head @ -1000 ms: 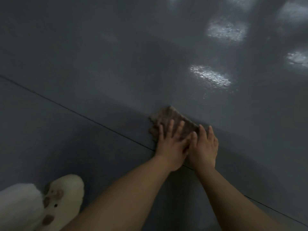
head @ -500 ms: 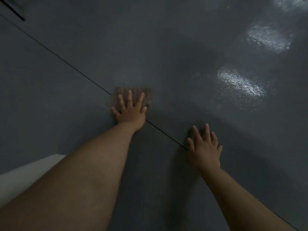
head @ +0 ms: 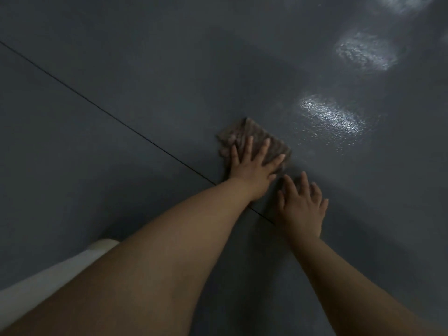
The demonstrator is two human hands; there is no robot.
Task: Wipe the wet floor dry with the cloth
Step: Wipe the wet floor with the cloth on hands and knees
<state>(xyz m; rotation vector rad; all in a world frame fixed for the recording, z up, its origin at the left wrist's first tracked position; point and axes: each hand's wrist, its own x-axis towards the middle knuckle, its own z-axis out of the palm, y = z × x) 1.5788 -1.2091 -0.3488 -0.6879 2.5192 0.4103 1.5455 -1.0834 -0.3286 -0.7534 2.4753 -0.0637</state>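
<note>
The floor (head: 121, 69) is a flat dark slate grey, crossed by one thin black seam (head: 97, 106) running from nine o'clock toward the centre. White, speckled glints (head: 327, 115) shine on it at one and two o'clock. The cloth (head: 244, 132) is dull brown — ribbed in darker stripes. At seven o'clock, a cream-white garment (head: 48, 280) — plain, no pattern.

The cloth (head: 254, 139) is lying flat on the floor (head: 121, 57), under the left hand (head: 252, 168), whose spread fingers are resting on top of it. The right hand (head: 301, 206) is sitting palm-down on the floor just right of and nearer than the left hand, apart from the cloth. A floor seam (head: 109, 112) is running from far left toward the hands, passing under the left wrist. Wet patches (head: 327, 115) are lying beyond and right of the right hand.
</note>
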